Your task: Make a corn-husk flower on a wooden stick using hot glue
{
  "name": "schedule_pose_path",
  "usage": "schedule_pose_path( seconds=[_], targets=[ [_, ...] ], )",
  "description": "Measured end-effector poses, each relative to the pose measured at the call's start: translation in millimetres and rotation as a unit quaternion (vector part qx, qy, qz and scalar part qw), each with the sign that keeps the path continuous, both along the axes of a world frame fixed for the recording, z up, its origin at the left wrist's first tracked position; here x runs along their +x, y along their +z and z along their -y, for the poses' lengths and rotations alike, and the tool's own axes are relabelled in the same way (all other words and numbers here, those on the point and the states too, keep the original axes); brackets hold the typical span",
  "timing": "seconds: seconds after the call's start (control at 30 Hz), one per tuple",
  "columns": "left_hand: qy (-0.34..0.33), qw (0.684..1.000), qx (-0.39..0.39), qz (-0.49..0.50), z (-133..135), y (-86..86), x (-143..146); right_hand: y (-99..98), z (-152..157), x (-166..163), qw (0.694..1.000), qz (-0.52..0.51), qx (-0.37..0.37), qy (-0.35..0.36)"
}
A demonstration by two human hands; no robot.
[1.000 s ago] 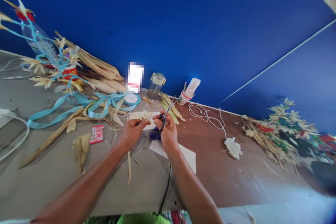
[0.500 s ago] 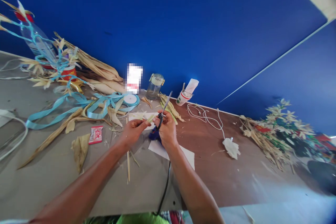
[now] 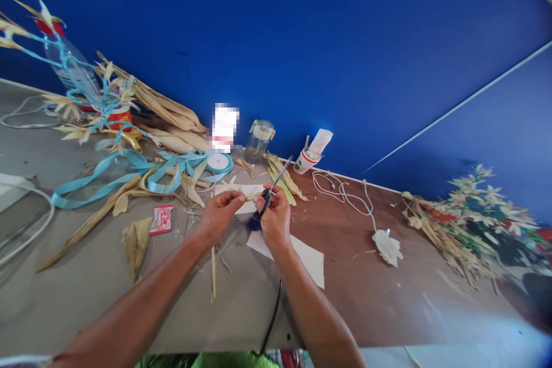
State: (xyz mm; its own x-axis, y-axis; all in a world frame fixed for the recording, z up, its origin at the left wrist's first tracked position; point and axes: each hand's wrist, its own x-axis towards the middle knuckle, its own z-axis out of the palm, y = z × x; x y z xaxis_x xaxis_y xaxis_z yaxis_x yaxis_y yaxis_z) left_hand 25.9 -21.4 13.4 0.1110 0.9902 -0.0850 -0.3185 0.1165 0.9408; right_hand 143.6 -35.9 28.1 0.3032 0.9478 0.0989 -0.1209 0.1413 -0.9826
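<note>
My right hand (image 3: 276,215) is wrapped around a pair of scissors (image 3: 284,171), whose blades point up and away to the right. Pinched in the fingertips of my left hand (image 3: 219,217) is a small pale-green strip of corn husk (image 3: 249,198), its right end close to my right thumb. White paper (image 3: 250,207) lies behind and beneath the fingers. Below the scissors sits a dark blue object (image 3: 253,223), mostly covered by my right hand, its kind unclear. Another white sheet (image 3: 308,259) rests partly under my right forearm.
Blue ribbon (image 3: 88,188) trails from its spool (image 3: 219,162) among dried husks (image 3: 168,112). Behind stand a glass jar (image 3: 259,141) and a paper cup (image 3: 305,161). Further left is a red candy packet (image 3: 161,219). A white cable (image 3: 345,195) and husk flowers (image 3: 483,195) occupy the right.
The view has shifted slightly, so the table things appear a little further right. The scissors have tilted further right in my right hand. Both hands keep their hold.
</note>
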Motion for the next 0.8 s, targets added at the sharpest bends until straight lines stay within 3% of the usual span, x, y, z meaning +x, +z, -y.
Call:
schedule_pose_path(
  seconds=[0.13, 0.47, 0.8],
  targets=[
    [-0.011, 1.0, -0.015, 0.019, 0.9, 2.5, 1.2, 2.6, 0.8, 1.1, 1.0, 0.019, -0.005, 0.002],
    [0.059, 0.992, -0.054, 0.101, -4.6, -6.8, 0.8, -5.4, 2.5, -3.3, 0.999, 0.039, -0.001, 0.0],
    [-0.036, 0.987, -0.085, 0.132, -0.1, 0.2, 1.2, -3.0, -4.6, 4.9, 1.0, 0.013, 0.001, -0.018]
  ],
)
